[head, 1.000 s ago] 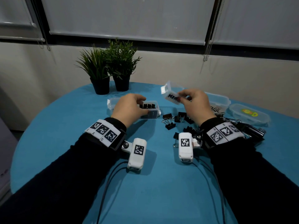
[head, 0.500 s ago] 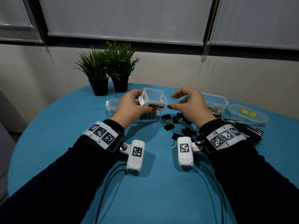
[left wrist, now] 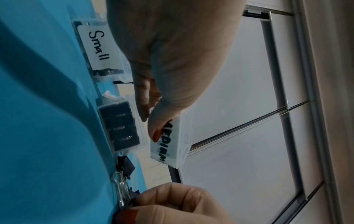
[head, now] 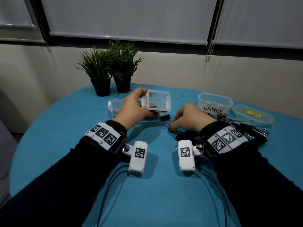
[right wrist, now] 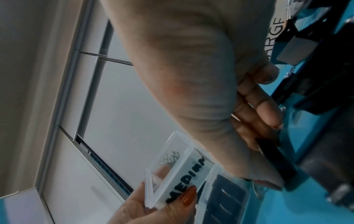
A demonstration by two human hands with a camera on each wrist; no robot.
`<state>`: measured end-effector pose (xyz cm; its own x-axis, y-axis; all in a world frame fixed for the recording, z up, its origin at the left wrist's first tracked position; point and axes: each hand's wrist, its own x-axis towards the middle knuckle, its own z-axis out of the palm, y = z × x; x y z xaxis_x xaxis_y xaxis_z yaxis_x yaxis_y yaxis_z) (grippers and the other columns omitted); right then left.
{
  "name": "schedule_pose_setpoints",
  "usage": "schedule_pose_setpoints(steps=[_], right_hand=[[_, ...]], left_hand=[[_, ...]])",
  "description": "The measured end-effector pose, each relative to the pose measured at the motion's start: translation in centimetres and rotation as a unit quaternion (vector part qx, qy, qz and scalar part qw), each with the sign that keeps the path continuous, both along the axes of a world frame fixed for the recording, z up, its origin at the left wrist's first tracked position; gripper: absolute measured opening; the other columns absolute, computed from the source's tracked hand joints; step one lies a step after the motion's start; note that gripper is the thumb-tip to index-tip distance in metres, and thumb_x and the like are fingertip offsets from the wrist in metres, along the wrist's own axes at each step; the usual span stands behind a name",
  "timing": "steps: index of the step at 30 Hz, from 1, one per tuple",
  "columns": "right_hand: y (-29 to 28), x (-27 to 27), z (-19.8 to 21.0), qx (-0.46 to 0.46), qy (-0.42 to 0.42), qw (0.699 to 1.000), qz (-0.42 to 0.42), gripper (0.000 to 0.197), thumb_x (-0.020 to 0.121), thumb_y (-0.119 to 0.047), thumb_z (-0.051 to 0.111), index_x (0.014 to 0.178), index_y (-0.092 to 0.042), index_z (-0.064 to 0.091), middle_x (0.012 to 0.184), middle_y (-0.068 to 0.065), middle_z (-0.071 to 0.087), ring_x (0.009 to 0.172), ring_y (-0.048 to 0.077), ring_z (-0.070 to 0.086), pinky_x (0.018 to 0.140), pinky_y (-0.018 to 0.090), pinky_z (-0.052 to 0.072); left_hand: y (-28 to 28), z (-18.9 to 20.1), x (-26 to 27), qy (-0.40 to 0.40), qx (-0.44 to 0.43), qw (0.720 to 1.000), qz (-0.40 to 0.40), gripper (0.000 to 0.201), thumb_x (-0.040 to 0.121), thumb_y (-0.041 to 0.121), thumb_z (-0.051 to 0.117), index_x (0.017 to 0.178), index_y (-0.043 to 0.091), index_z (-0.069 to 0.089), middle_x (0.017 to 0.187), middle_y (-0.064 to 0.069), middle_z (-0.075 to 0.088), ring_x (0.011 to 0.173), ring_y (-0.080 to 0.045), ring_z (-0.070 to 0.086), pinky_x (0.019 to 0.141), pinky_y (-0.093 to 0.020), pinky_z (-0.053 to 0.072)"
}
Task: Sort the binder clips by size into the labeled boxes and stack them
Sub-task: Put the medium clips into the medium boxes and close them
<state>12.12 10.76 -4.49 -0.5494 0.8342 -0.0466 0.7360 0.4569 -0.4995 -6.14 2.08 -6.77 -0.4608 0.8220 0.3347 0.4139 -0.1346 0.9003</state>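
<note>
1. Your left hand point(head: 134, 107) holds the clear box marked MEDIUM point(head: 158, 100) raised off the worktop point(head: 147, 194), thumb on its label, fingers point(left wrist: 142, 97) curled round its end.
2. Directly under that box sits the box marked Small point(left wrist: 99, 48), with black clips inside.
3. Your right hand point(head: 191, 117) is down at the loose pile of binder clips point(head: 188, 135); its fingers point(right wrist: 268, 112) and thumb pinch one black clip point(right wrist: 273, 159).
4. The box marked LARGE point(head: 214, 102) stands just beyond your right fingers, a lid point(head: 252, 115) to its right.

The round blue-covered bench point(head: 65, 128) is occupied by two black-potted green plants point(head: 111, 71), clear plastic labelled boxes point(head: 214, 104), and loose black binder clips point(head: 166, 117).
</note>
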Motion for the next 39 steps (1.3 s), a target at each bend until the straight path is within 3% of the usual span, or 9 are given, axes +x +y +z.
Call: schedule_pose_setpoints(steps=[11, 14, 17, 20, 23, 26, 31, 36, 39], right_hand=[[1.4, 0.3, 0.7, 0.045, 0.136, 0.987, -0.067, 0.014, 0.078, -0.015, 0.076, 0.089, -0.016, 0.068, 0.085, 0.001, 0.067, 0.068, 0.018, 0.062, 0.056, 0.025, 0.045], [1.7, 0.5, 0.9, 0.083, 0.299, 0.949, -0.057, 0.011, 0.082, -0.011, 0.072, 0.092, -0.015, 0.07, 0.088, 0.004, 0.072, 0.076, 0.021, 0.067, 0.07, 0.037, 0.059], [0.9, 0.5, 1.2, 0.114, 0.432, 0.893, 0.053, 0.022, 0.08, -0.009, 0.081, 0.096, -0.019, 0.071, 0.092, -0.002, 0.072, 0.063, 0.014, 0.055, 0.063, 0.029, 0.055], [0.2, 0.0, 0.9, 0.126, 0.415, 0.89, 0.138, 0.018, 0.077, -0.007, 0.084, 0.09, -0.016, 0.076, 0.082, -0.007, 0.074, 0.052, 0.021, 0.049, 0.051, 0.033, 0.046], [0.2, -0.4, 0.3, 0.142, 0.333, 0.921, 0.145, 0.013, 0.076, -0.009, 0.084, 0.083, -0.019, 0.078, 0.053, -0.017, 0.062, 0.042, 0.007, 0.039, 0.048, 0.022, 0.036], [-0.2, -0.1, 0.7, 0.159, 0.236, 0.947, 0.15, 0.012, 0.08, -0.011, 0.078, 0.086, -0.022, 0.079, 0.051, -0.031, 0.058, 0.044, 0.0, 0.05, 0.05, 0.01, 0.032], [-1.7, 0.2, 1.9, 0.172, 0.097, 0.965, 0.174, 0.022, 0.088, -0.018, 0.06, 0.096, -0.025, 0.079, 0.046, -0.042, 0.047, 0.052, -0.017, 0.05, 0.053, 0.016, 0.03], [-1.0, 0.1, 1.3, 0.119, 0.272, 0.947, 0.127, 0.028, 0.085, -0.005, 0.056, 0.091, -0.019, 0.079, 0.039, -0.014, 0.052, 0.035, 0.007, 0.041, 0.046, 0.019, 0.039], [0.3, 0.2, 1.0, 0.102, 0.363, 0.925, 0.044, 0.026, 0.083, 0.002, 0.054, 0.08, -0.013, 0.076, 0.061, -0.009, 0.069, 0.045, 0.013, 0.058, 0.047, 0.024, 0.051]], left_hand=[[0.2, -0.4, -0.7, 0.024, -0.017, 0.999, 0.016, 0.061, 0.065, -0.002, 0.09, 0.113, 0.018, 0.056, 0.116, 0.004, 0.064, 0.097, -0.026, 0.071, 0.083, -0.049, 0.061], [0.1, -0.3, -0.5, 0.025, -0.02, 0.999, 0.009, 0.061, 0.069, -0.001, 0.088, 0.116, 0.019, 0.054, 0.109, 0.005, 0.065, 0.103, -0.022, 0.069, 0.085, -0.044, 0.061], [0.0, -0.1, -0.3, 0.007, -0.021, 1.0, -0.011, 0.062, 0.071, -0.002, 0.086, 0.119, 0.018, 0.053, 0.11, 0.001, 0.068, 0.105, -0.018, 0.069, 0.086, -0.042, 0.061], [-0.2, 0.0, 0.1, 0.006, -0.018, 0.999, -0.033, 0.063, 0.069, 0.001, 0.089, 0.114, 0.024, 0.052, 0.111, -0.006, 0.071, 0.103, -0.021, 0.07, 0.085, -0.045, 0.061], [-0.4, 0.2, 0.5, -0.002, -0.012, 0.998, -0.062, 0.062, 0.068, 0.0, 0.089, 0.106, 0.031, 0.052, 0.113, -0.008, 0.07, 0.101, -0.027, 0.071, 0.082, -0.047, 0.062], [-0.5, 0.3, 0.7, 0.0, -0.012, 0.997, -0.074, 0.063, 0.067, -0.002, 0.09, 0.105, 0.032, 0.052, 0.114, -0.007, 0.068, 0.099, -0.029, 0.072, 0.082, -0.049, 0.061], [-0.6, 0.4, 0.7, 0.017, -0.014, 0.998, -0.06, 0.064, 0.065, 0.003, 0.093, 0.105, 0.032, 0.052, 0.112, -0.004, 0.07, 0.1, -0.024, 0.072, 0.082, -0.05, 0.062], [-0.5, 0.3, 0.4, 0.004, -0.012, 0.999, -0.036, 0.061, 0.071, -0.002, 0.087, 0.111, 0.029, 0.052, 0.112, -0.005, 0.069, 0.1, -0.025, 0.071, 0.084, -0.05, 0.061], [-0.5, 0.4, 0.3, -0.001, -0.019, 1.0, -0.025, 0.062, 0.074, -0.003, 0.083, 0.122, 0.02, 0.05, 0.113, -0.004, 0.068, 0.101, -0.021, 0.07, 0.086, -0.045, 0.06]])
